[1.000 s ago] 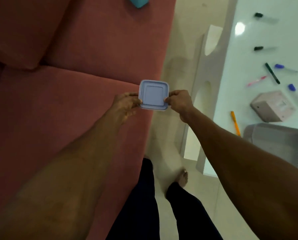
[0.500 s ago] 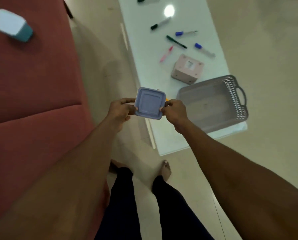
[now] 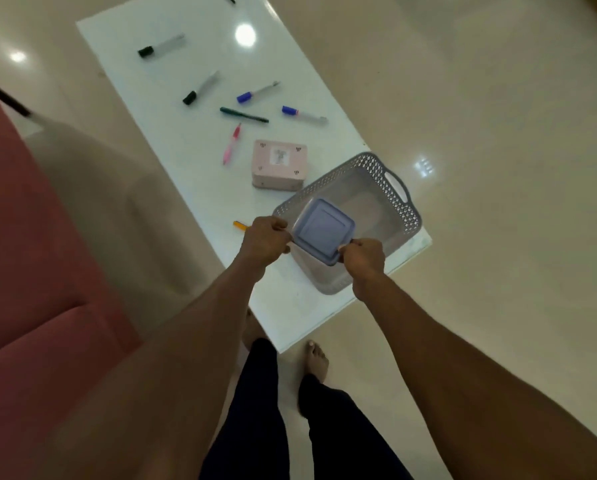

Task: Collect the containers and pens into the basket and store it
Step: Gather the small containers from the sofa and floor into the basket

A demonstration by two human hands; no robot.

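A square lilac container (image 3: 323, 230) with its lid on hangs over the near end of the grey perforated basket (image 3: 402, 202). My left hand (image 3: 264, 242) pinches its left edge and my right hand (image 3: 363, 258) pinches its near right corner. The basket stands on the near right corner of the white table (image 3: 172, 133). Beside it sits a pink container (image 3: 279, 164). Several pens lie on the table: a pink pen (image 3: 232, 143), a dark green pen (image 3: 244, 115), two blue-capped markers (image 3: 255, 92) (image 3: 304, 114), two black-capped markers (image 3: 200, 88) (image 3: 160, 46), and an orange pen (image 3: 240, 225) partly hidden by my left hand.
A red sofa (image 3: 20, 271) fills the left side. Beige tiled floor (image 3: 480, 116) surrounds the table. My bare feet (image 3: 316, 358) stand at the table's near edge. The basket has a handle (image 3: 397, 183) at its far right end.
I have turned from the sofa toward the table. Both hands have carried the lilac container rightward, from beside the table edge to above the basket.
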